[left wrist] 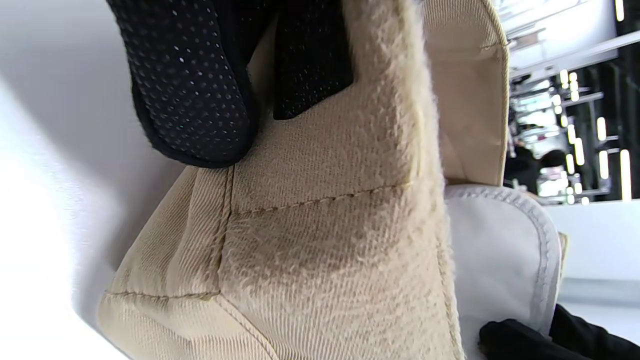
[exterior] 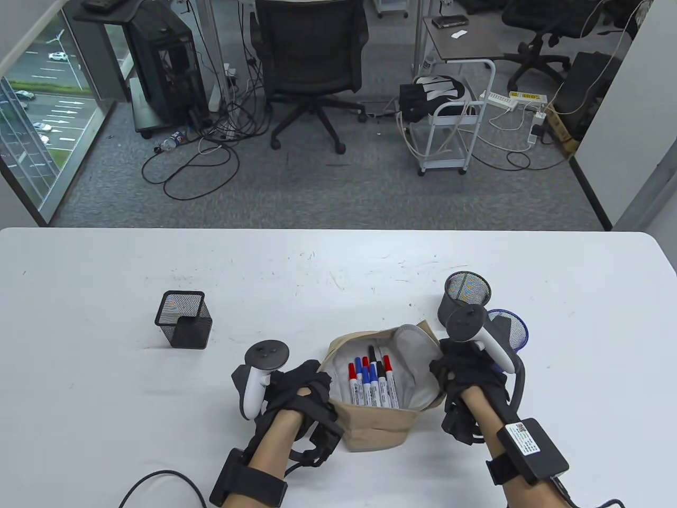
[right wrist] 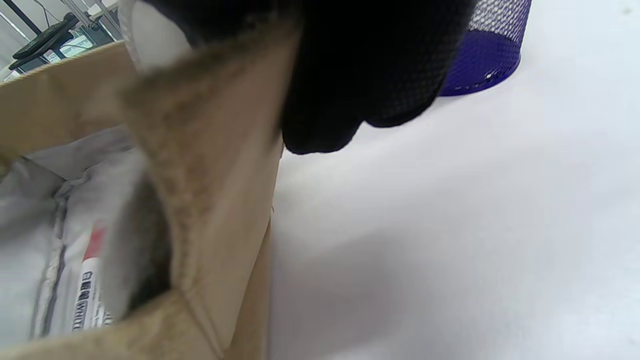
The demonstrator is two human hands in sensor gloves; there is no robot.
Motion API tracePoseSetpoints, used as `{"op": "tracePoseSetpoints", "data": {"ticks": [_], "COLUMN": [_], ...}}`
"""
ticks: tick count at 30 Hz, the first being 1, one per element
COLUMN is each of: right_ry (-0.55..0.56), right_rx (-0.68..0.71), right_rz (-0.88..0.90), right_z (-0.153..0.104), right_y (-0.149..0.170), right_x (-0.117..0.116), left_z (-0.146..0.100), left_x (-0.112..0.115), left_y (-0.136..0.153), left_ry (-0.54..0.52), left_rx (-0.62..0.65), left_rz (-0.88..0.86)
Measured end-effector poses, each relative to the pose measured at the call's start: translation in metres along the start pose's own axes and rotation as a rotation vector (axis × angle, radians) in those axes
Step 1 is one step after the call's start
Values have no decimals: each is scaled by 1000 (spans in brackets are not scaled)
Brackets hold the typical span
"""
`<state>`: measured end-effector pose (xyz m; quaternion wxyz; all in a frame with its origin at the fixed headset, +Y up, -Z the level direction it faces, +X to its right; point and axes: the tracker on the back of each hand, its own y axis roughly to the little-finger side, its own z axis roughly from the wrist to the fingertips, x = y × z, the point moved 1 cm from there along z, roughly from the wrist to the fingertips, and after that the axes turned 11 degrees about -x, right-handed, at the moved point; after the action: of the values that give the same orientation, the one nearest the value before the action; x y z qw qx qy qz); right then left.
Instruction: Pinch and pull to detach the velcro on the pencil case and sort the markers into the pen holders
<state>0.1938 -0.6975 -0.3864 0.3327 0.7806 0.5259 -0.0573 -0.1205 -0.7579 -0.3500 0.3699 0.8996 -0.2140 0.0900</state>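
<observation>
A tan pencil case (exterior: 378,427) stands spread wide near the table's front edge, its grey lining showing. Inside lie several markers (exterior: 373,383) with red, blue and black caps. My left hand (exterior: 296,389) grips the case's left rim; its fingers (left wrist: 200,90) pinch the fuzzy tan edge (left wrist: 350,200). My right hand (exterior: 463,378) grips the right rim, with the fingers (right wrist: 360,75) curled over the tan flap (right wrist: 215,175). A red-capped marker (right wrist: 90,280) shows inside the lining.
A square black mesh holder (exterior: 182,320) stands at the left. A round dark mesh holder (exterior: 465,296) and a blue mesh holder (exterior: 510,328) (right wrist: 492,50) stand just behind my right hand. A black cable (exterior: 158,484) lies at the front left.
</observation>
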Motion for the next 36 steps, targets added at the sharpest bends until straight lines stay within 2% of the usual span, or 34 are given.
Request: {"op": "tracePoseSetpoints", "data": {"ticks": [6,12,16,21,23,26,28,32,36], "right_ry": [15,181,278,318,252,78,2,-6,52], "right_rx": [11,10,54,130,135,97,63,-29,-112], "right_rz": [-3,-143,-120,-135,-169,-252,-302,-436,-587], "right_z": [-7,-39,-72,-94,-86,-59,-41,-13,5], "right_y": [-4,-19,-34,-68,-87,-112,-123,-139,-146], "right_x": [2,9,24,28,19,-5,-23,-52,-77], "left_z": [3,-6,-8,-6,-6,-7,-7,-7,-7], "left_x": [2,8,11,14,15,15,15,15,17], "left_y": [4,4,5,10,12,14,15,16,15], "left_ry": [5,-21,-16,-5,-6,-1,-1,1,-1], "left_rx": [10,97,143,157,165,176,177,177,182], "left_rz": [-25,-60,-73,-96,-107,-121,-124,-128,-121]}}
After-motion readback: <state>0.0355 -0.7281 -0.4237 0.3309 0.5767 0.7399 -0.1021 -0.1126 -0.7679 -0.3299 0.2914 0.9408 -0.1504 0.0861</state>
